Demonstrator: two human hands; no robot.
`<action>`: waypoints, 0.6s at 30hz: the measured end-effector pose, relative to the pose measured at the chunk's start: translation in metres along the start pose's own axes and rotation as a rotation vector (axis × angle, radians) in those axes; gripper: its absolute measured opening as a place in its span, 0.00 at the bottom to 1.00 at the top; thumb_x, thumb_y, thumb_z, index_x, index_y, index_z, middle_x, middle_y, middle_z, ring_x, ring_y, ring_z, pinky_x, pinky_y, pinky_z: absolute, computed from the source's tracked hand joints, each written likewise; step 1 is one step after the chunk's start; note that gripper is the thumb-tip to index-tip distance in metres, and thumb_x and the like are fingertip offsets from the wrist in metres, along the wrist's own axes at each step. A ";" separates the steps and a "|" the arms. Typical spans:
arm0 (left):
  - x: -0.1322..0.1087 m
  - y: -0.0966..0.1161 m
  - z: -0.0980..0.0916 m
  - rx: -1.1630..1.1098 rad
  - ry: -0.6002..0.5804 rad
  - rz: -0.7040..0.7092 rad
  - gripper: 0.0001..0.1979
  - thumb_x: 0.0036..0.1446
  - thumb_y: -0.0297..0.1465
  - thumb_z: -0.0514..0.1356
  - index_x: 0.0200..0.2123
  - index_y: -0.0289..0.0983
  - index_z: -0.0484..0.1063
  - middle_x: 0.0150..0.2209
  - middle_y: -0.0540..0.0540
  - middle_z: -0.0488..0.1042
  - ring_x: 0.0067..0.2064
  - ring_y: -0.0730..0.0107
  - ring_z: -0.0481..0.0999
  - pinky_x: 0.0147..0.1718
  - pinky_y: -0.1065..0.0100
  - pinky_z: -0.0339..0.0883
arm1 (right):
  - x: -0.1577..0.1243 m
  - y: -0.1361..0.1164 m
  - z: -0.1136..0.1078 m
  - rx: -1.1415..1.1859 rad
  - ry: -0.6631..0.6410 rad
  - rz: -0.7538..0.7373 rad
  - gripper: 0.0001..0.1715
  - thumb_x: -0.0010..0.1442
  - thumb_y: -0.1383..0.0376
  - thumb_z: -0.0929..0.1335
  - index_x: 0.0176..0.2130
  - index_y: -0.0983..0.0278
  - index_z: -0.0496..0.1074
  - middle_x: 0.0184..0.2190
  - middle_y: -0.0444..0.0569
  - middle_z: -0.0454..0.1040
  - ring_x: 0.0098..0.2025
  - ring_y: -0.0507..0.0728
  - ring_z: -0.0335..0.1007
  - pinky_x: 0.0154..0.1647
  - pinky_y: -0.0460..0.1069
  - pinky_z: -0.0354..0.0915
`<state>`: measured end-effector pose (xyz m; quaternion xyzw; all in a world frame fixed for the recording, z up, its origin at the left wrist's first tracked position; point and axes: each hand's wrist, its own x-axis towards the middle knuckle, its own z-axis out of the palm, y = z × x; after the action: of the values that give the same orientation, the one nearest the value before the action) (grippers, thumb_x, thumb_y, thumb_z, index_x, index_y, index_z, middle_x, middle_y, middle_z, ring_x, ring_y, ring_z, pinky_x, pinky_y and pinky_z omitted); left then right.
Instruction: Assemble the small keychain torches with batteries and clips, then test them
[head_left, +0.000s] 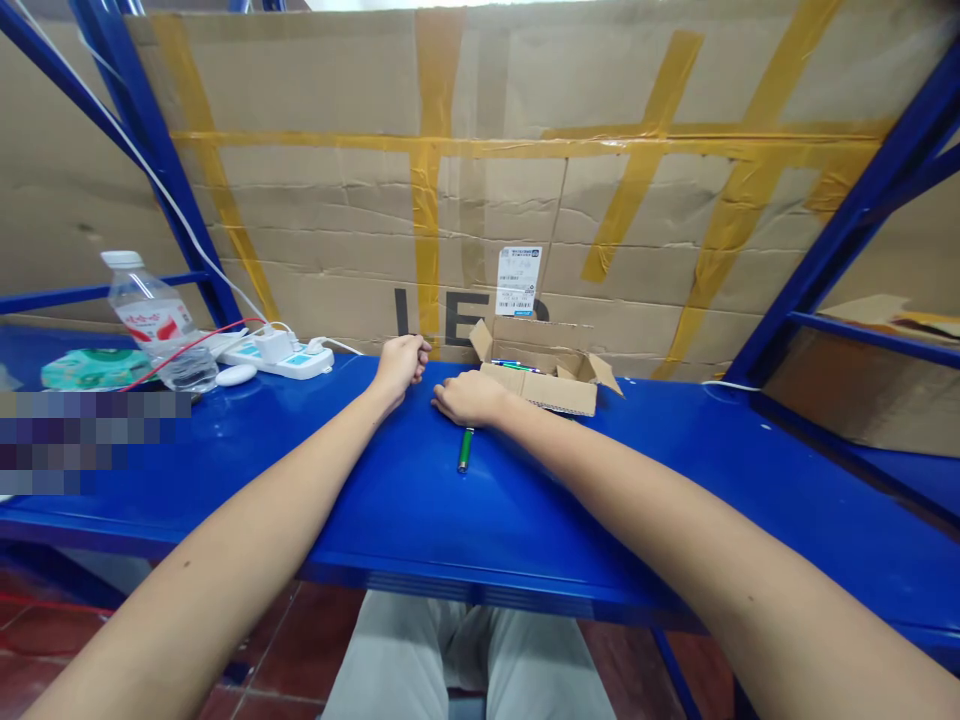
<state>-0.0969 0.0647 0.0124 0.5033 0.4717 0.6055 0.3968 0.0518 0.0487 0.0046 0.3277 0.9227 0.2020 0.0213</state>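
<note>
Over the back middle of the blue table (405, 500), my left hand (403, 368) is closed, its fingers curled; what they hold, if anything, is too small to name. Just right of it, my right hand (469, 398) is closed too, fingers bent toward the left hand, and its grip is hidden. The hands are apart. A green cylindrical thing with a metal end (465, 452) lies on the table just below my right hand. Behind the right wrist stands an open cardboard box (559, 393) with several pens (514, 366) inside.
At the left are a plastic bottle (161, 325), a green soft pack (94, 369), a white power strip (289, 358) with cables and a white oval object (235, 376). A large taped cardboard panel (322, 220) stands behind the table, between blue posts.
</note>
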 end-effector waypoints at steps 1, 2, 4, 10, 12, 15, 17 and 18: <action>0.000 0.000 0.000 0.004 0.001 -0.001 0.08 0.58 0.31 0.54 0.28 0.35 0.67 0.20 0.53 0.64 0.15 0.80 0.59 0.12 0.76 0.49 | 0.001 0.000 0.001 0.004 0.001 0.005 0.25 0.72 0.58 0.55 0.48 0.68 0.74 0.41 0.62 0.80 0.43 0.66 0.79 0.40 0.55 0.70; 0.000 0.000 0.000 0.008 0.002 -0.002 0.08 0.58 0.30 0.54 0.28 0.35 0.67 0.20 0.53 0.64 0.15 0.80 0.59 0.11 0.76 0.49 | 0.001 0.001 0.002 0.007 0.000 0.007 0.25 0.72 0.59 0.55 0.49 0.68 0.74 0.42 0.62 0.80 0.44 0.66 0.79 0.40 0.55 0.70; 0.001 -0.001 0.000 0.015 0.004 -0.002 0.08 0.58 0.30 0.54 0.27 0.35 0.67 0.20 0.53 0.64 0.15 0.80 0.59 0.11 0.76 0.49 | 0.003 0.002 0.004 0.013 0.001 0.001 0.24 0.72 0.59 0.55 0.48 0.68 0.74 0.42 0.62 0.80 0.44 0.65 0.79 0.41 0.55 0.70; 0.003 -0.004 0.000 0.008 0.019 0.015 0.08 0.57 0.30 0.55 0.27 0.35 0.68 0.19 0.52 0.64 0.15 0.80 0.59 0.12 0.77 0.49 | 0.006 -0.001 0.008 0.015 0.013 -0.010 0.26 0.72 0.58 0.55 0.48 0.69 0.76 0.42 0.63 0.80 0.46 0.66 0.78 0.43 0.55 0.70; 0.002 -0.003 0.000 0.008 0.027 0.015 0.07 0.57 0.30 0.56 0.27 0.35 0.68 0.19 0.52 0.64 0.15 0.80 0.59 0.12 0.77 0.49 | 0.005 -0.002 0.009 0.025 0.007 0.005 0.26 0.72 0.59 0.56 0.48 0.69 0.77 0.42 0.63 0.80 0.46 0.66 0.78 0.44 0.55 0.69; 0.001 -0.001 0.001 0.010 0.031 0.020 0.07 0.56 0.29 0.57 0.26 0.35 0.67 0.19 0.53 0.65 0.14 0.81 0.59 0.12 0.77 0.49 | 0.004 -0.003 0.008 0.065 -0.002 0.046 0.24 0.71 0.62 0.57 0.46 0.69 0.78 0.42 0.64 0.79 0.46 0.65 0.78 0.45 0.54 0.68; 0.000 0.001 0.001 0.016 0.033 0.027 0.07 0.56 0.29 0.56 0.26 0.35 0.67 0.19 0.53 0.65 0.14 0.81 0.59 0.12 0.77 0.48 | 0.004 -0.002 0.007 0.118 0.009 0.098 0.23 0.71 0.62 0.58 0.44 0.69 0.78 0.42 0.64 0.80 0.45 0.63 0.78 0.44 0.52 0.67; 0.000 0.001 0.001 0.021 0.035 0.032 0.07 0.56 0.29 0.56 0.26 0.35 0.67 0.19 0.53 0.64 0.14 0.80 0.59 0.11 0.77 0.48 | 0.004 0.000 0.005 0.159 0.032 0.130 0.23 0.70 0.61 0.58 0.42 0.69 0.78 0.41 0.63 0.80 0.43 0.62 0.78 0.43 0.51 0.66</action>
<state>-0.0959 0.0644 0.0135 0.5043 0.4770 0.6154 0.3735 0.0495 0.0526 0.0006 0.3842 0.9128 0.1343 -0.0327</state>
